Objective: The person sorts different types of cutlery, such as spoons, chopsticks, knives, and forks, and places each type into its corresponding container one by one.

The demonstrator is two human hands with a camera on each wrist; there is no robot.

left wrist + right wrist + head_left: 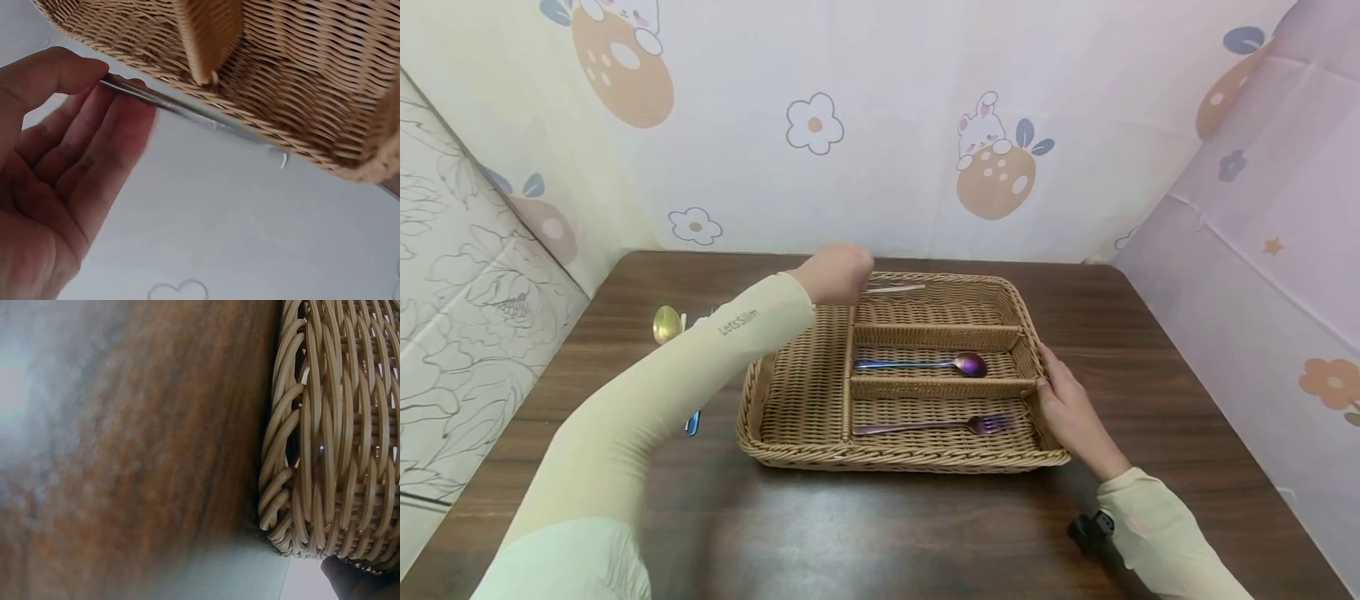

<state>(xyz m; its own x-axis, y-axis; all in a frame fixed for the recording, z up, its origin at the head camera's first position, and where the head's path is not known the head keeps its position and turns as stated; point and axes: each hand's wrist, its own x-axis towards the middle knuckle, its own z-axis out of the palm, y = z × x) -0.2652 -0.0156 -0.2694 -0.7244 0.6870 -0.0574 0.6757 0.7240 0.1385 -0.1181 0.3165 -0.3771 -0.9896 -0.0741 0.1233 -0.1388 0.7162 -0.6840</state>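
My left hand (837, 273) is over the far side of the wicker basket (910, 458). Between its thumb and fingers it pinches one end of a slender silver utensil (187, 112), whose kind I cannot tell. The utensil's other end points right over the far compartment in the head view. My right hand (1070, 408) grips the basket's right rim, its thumb over the edge. In the right wrist view only a dark bit of the fingers (359, 582) shows beneath the weave. Inside, a purple-blue spoon (970, 364) lies in the middle right compartment and a purple fork (988, 423) in the near one.
Left of the basket, a gold spoon (666, 325) lies on the brown wooden table (880, 533). My left sleeve partly covers other cutlery there, including a blue handle (693, 423). A patterned cloth (895, 167) hangs behind the table.
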